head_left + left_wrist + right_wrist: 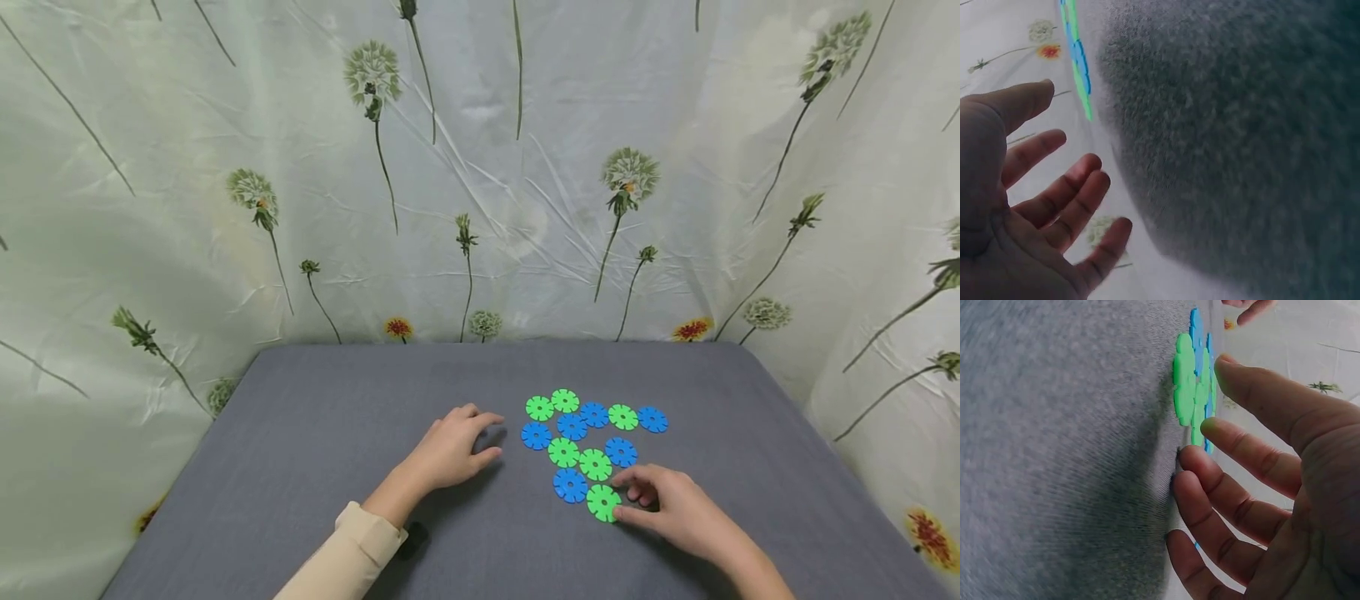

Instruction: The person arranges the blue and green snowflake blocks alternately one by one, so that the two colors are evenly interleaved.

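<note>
On the grey table [315,433]: six blue discs [564,492], six green discs [588,468]; left hand [453,450], wide; right hand [671,504], loosely parted at foremost green disc [597,505], contact unclear; floral cloth [517,192] behind.

Backs a flat, grey, fabric-covered table [360,400] with pale, glossy cloth [300,125] printed with green dandelions [628,172]. Gleams softly where creased.
</note>
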Available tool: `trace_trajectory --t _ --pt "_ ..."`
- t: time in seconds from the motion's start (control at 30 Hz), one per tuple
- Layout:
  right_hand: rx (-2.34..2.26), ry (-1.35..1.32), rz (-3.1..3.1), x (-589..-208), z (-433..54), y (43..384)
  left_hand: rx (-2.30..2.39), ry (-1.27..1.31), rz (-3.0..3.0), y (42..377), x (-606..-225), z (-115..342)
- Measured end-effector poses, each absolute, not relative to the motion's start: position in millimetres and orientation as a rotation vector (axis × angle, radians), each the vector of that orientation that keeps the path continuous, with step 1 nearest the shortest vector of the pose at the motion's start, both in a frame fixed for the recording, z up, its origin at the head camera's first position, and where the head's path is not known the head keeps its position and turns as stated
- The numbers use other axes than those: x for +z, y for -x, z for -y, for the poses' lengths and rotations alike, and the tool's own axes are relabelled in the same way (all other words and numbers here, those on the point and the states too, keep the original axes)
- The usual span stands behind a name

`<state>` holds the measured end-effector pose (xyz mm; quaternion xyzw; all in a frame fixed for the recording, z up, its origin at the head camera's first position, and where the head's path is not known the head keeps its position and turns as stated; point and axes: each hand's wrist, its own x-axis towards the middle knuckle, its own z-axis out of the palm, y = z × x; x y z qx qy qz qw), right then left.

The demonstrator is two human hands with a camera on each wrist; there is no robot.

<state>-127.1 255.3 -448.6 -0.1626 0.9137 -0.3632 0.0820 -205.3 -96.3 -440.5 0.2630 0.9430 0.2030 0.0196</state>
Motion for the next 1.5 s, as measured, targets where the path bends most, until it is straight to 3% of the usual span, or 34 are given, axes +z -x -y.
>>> trace_trajectory --t 0.8,1.5 --pt "-0.989 0.423 -2.814 -459 -246 127 0.369 -0.872 -2.846 213 -451 72" --pt "-0.998 0.412 -2.792 -457 -246 131 0.426 -0.9 -2.873 214 -449 73"
